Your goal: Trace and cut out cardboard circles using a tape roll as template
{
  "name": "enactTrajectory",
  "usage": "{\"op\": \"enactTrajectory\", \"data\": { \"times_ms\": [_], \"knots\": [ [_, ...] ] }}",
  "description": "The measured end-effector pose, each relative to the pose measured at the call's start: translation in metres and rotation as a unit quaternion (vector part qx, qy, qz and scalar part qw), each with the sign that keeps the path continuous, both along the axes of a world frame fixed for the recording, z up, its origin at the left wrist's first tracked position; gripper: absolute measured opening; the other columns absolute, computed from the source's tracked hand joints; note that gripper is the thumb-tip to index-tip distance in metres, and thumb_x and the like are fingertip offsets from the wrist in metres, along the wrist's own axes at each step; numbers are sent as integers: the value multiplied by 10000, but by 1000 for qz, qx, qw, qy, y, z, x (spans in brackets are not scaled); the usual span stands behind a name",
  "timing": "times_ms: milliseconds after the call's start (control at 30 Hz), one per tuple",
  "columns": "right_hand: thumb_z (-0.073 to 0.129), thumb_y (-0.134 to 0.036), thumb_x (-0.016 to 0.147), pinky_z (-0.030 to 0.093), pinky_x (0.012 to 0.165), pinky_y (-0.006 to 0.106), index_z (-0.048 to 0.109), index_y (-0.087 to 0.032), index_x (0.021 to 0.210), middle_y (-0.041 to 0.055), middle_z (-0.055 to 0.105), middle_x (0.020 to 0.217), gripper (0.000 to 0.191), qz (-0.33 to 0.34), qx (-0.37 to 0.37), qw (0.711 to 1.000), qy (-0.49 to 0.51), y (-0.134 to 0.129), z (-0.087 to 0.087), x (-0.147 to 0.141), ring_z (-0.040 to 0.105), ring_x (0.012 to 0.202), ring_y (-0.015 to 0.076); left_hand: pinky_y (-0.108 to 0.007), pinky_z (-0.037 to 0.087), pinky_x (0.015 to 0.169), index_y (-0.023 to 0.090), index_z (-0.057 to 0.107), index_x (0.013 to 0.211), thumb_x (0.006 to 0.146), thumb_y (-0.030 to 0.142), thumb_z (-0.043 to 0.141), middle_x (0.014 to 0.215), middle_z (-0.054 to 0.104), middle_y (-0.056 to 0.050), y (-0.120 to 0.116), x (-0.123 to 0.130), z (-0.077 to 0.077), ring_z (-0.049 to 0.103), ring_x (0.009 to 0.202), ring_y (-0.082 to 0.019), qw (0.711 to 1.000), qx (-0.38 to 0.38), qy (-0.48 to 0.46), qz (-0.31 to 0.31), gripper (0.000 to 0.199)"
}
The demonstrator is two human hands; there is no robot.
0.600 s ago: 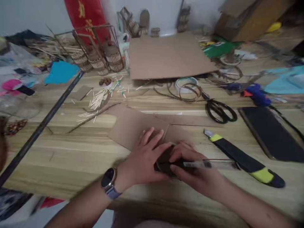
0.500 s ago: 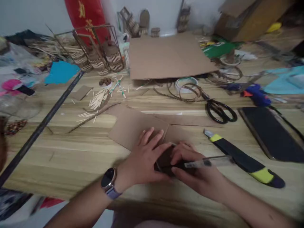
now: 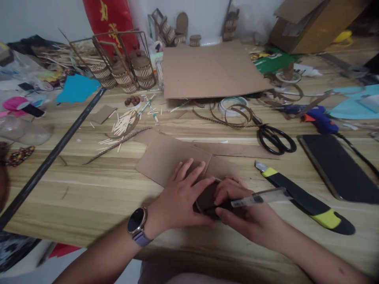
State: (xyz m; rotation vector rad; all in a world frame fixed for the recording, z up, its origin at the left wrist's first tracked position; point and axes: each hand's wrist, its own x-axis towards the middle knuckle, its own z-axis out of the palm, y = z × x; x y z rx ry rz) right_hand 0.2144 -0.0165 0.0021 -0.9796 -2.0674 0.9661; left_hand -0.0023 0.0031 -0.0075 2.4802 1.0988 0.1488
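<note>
A pen [image 3: 245,202] with a clear barrel is gripped in my right hand [image 3: 245,213], its tip down near a dark round-edged piece [image 3: 205,199] between my hands. My left hand [image 3: 185,197] lies with its fingers spread over a folded piece of brown cardboard [image 3: 166,156], the thumb and forefinger around the dark piece. My wrist and palm partly cover both. The cardboard rests flat on the wooden table [image 3: 103,201], with a crease near my left fingertips.
To the right lie a utility knife [image 3: 299,195], black scissors [image 3: 275,139], a phone [image 3: 340,167] and a blue glue gun [image 3: 318,118]. Small sticks [image 3: 123,123] lie left, large cardboard [image 3: 213,73] behind. Small woven-look containers [image 3: 142,69] stand at the back left.
The view has become sharper and shifted very slightly. Both hands stay nearly in place, with the pen still held in my right hand.
</note>
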Motion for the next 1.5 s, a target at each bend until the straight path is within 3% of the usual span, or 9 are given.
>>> {"op": "enactTrajectory", "data": {
  "times_ms": [167, 367, 700, 867, 1033, 1267, 1500],
  "knots": [
    [574, -83, 840, 398, 928, 465, 532, -240, 798, -31, 609, 749, 168, 38, -5, 999, -17, 4, 6, 8, 597, 748, 195, -777, 220, 1180, 226, 525, 1503, 694, 771, 771, 1673, 334, -200, 0, 2, 1, 205, 1536, -524, 1000, -2, -1, 1, 1006],
    [569, -129, 866, 444, 723, 376, 557, -244, 814, 8, 617, 766, 127, -4, -8, 1000, -27, 7, 10, 13, 591, 768, 232, -782, 212, 1179, 230, 522, 1509, 661, 775, 794, 1670, 335, -209, 1, 2, 1, 192, 1538, -530, 1000, -6, -1, 2, 1043],
    [535, -90, 839, 430, 838, 422, 511, -247, 812, -23, 567, 735, 161, 49, -2, 997, -53, 8, 8, 13, 566, 762, 218, -755, 218, 1191, 241, 518, 1510, 681, 804, 753, 1671, 338, -203, 0, 0, -3, 205, 1540, -513, 1000, 4, -10, 2, 1029],
    [540, -132, 858, 445, 760, 394, 525, -245, 795, -12, 582, 721, 130, 28, -1, 997, -71, 10, 13, 17, 579, 743, 225, -752, 212, 1194, 237, 525, 1504, 672, 786, 777, 1667, 341, -208, 0, 1, -2, 200, 1540, -518, 1000, 4, -10, 5, 1028],
    [538, -96, 816, 464, 771, 395, 503, -254, 793, -16, 578, 725, 164, 50, 1, 996, -79, 8, 16, 13, 579, 757, 227, -739, 197, 1208, 227, 548, 1482, 676, 783, 777, 1658, 366, -199, 0, 2, -2, 212, 1542, -503, 1000, 11, -21, 10, 1005],
    [550, -147, 829, 477, 699, 391, 540, -246, 760, 16, 592, 716, 122, 13, 11, 994, -112, 16, 21, 20, 586, 745, 247, -723, 202, 1217, 245, 540, 1489, 651, 762, 811, 1660, 367, -189, -1, 3, -1, 212, 1546, -491, 1000, 17, -16, 12, 1021],
    [535, -113, 812, 480, 683, 367, 504, -244, 763, 7, 577, 711, 143, 49, 10, 992, -112, 12, 22, 13, 571, 729, 231, -735, 215, 1203, 241, 536, 1491, 668, 792, 774, 1664, 356, -194, -1, 2, -2, 205, 1545, -502, 1000, 18, -17, 13, 1019]
  ]
}}
